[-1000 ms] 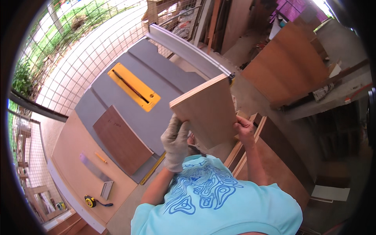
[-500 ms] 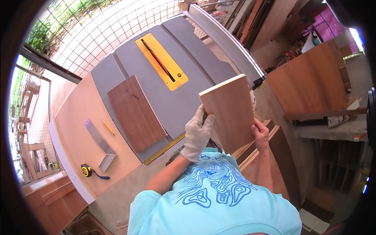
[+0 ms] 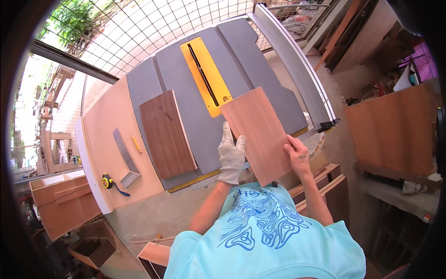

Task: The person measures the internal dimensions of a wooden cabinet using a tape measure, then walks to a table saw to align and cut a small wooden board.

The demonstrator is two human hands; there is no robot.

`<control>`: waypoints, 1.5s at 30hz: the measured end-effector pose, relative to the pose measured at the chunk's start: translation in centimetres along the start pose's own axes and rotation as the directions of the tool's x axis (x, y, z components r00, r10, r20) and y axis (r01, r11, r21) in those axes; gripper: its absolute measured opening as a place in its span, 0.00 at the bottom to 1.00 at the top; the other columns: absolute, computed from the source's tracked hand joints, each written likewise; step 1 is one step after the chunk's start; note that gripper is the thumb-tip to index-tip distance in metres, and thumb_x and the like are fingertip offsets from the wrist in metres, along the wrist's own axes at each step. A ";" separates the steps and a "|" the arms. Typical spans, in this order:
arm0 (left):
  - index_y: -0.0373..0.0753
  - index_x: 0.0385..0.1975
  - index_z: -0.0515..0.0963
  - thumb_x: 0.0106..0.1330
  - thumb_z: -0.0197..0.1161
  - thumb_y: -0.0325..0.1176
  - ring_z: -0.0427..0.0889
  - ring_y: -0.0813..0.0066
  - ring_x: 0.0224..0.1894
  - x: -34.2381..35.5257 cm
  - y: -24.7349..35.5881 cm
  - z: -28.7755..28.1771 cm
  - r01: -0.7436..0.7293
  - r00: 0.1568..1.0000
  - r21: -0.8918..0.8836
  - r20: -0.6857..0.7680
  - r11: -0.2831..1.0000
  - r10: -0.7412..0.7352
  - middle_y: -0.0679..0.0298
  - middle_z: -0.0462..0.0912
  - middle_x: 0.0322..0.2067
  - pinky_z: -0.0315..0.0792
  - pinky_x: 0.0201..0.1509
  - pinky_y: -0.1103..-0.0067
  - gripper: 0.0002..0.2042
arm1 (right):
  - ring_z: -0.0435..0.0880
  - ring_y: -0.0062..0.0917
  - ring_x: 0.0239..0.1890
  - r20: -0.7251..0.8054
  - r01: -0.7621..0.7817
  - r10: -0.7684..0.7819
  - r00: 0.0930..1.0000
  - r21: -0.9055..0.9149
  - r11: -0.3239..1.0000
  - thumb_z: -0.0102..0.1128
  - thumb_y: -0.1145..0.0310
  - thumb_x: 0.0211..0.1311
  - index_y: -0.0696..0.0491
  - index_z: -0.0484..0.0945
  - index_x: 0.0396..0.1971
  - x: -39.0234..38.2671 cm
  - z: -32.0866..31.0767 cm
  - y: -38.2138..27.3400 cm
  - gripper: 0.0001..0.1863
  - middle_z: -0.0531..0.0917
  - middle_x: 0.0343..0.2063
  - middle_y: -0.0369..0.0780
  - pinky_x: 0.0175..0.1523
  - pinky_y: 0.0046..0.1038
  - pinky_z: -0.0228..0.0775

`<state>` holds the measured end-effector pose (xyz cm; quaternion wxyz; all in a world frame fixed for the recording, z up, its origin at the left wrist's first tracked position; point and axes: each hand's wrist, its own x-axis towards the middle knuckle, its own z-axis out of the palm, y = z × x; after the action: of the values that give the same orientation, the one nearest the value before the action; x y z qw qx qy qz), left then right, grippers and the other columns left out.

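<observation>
A reddish-brown rectangular wooden board is held up in front of me, over the near part of the grey table saw. My bare right hand grips its right edge, thumb on top. At the left edge is my left hand in a whitish knitted glove, its index finger stretched forward and thumb apart, touching or nearly touching the board. Left of it, a darker wooden board with pencil marks lies on the saw table. A black slot runs through the saw's yellow insert plate.
A light wooden side table carries a hand saw, a yellow pencil and a tape measure. The saw's metal fence stands at the right. Stacked panels are close by my right arm, and a large wooden panel stands farther right.
The held board has tipped so its broad face shows and its pale far end edge no longer does. My gloved fingers have straightened along its left edge. The whole view has shifted slightly.
</observation>
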<state>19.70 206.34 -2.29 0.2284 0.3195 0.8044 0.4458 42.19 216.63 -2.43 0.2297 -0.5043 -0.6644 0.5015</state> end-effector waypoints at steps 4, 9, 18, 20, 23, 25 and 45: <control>0.26 0.73 0.56 0.69 0.64 0.28 0.76 0.55 0.66 1.2 1.2 0.5 0.084 0.994 -0.040 -0.063 0.996 -0.087 0.40 0.70 0.68 0.71 0.69 0.70 0.35 | 0.82 0.30 0.48 0.055 0.002 -0.002 0.998 0.006 1.000 0.65 0.76 0.64 0.63 0.77 0.59 2.6 0.2 -0.8 0.23 0.83 0.47 0.43 0.56 0.28 0.74; 0.26 0.71 0.61 0.68 0.64 0.31 0.69 0.45 0.71 0.4 0.2 0.9 -0.007 0.992 0.143 -0.124 0.990 0.025 0.41 0.68 0.69 0.66 0.73 0.64 0.34 | 0.72 0.45 0.61 0.231 0.333 -0.247 0.941 -0.509 0.794 0.70 0.72 0.57 0.63 0.74 0.62 2.4 0.3 -3.9 0.31 0.75 0.59 0.49 0.66 0.41 0.67; 0.31 0.69 0.67 0.69 0.66 0.44 0.61 0.42 0.75 1.5 -0.4 -0.6 -0.208 0.960 0.503 -0.062 0.839 0.275 0.47 0.69 0.69 0.52 0.77 0.49 0.33 | 0.65 0.52 0.66 0.216 0.350 -0.276 0.937 -0.550 0.758 0.74 0.67 0.54 0.66 0.64 0.68 2.2 3.5 -4.8 0.43 0.66 0.66 0.56 0.70 0.47 0.60; 0.30 0.69 0.68 0.69 0.66 0.47 0.60 0.43 0.75 2.3 -2.0 -0.9 -0.217 0.961 0.483 -0.049 0.848 0.273 0.47 0.69 0.70 0.50 0.77 0.47 0.34 | 0.66 0.51 0.66 0.126 0.257 -0.226 0.966 -0.569 0.781 0.75 0.67 0.54 0.66 0.64 0.69 3.3 4.6 -4.8 0.44 0.67 0.66 0.54 0.71 0.46 0.60; 0.29 0.69 0.67 0.70 0.65 0.46 0.59 0.42 0.76 3.2 -3.2 -1.6 -0.279 0.954 0.461 0.032 0.843 0.298 0.46 0.67 0.70 0.50 0.77 0.48 0.34 | 0.67 0.48 0.65 0.094 0.159 -0.127 0.987 -0.574 0.803 0.76 0.69 0.52 0.66 0.65 0.68 3.6 5.7 -5.7 0.44 0.70 0.65 0.52 0.70 0.44 0.61; 0.28 0.69 0.67 0.71 0.63 0.45 0.58 0.41 0.76 3.6 -3.1 -2.0 -0.294 0.952 0.395 0.045 0.870 0.301 0.43 0.66 0.71 0.49 0.78 0.48 0.33 | 0.67 0.47 0.65 0.088 0.130 -0.097 0.991 -0.538 0.833 0.77 0.70 0.50 0.65 0.66 0.68 3.5 6.1 -6.0 0.44 0.71 0.65 0.52 0.70 0.43 0.63; 0.36 0.75 0.60 0.73 0.59 0.47 0.57 0.32 0.75 5.8 -3.7 -2.6 -0.278 0.949 0.349 0.244 0.895 0.199 0.33 0.62 0.70 0.41 0.78 0.45 0.35 | 0.73 0.40 0.64 -0.016 -0.012 0.005 1.000 -0.459 0.888 0.77 0.68 0.54 0.63 0.69 0.68 4.9 7.7 -6.3 0.41 0.74 0.64 0.48 0.68 0.39 0.67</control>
<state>12.81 207.53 -4.64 0.1858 0.4977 0.8024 0.2719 31.30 217.82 -0.77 0.1065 -0.5506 -0.7603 0.3278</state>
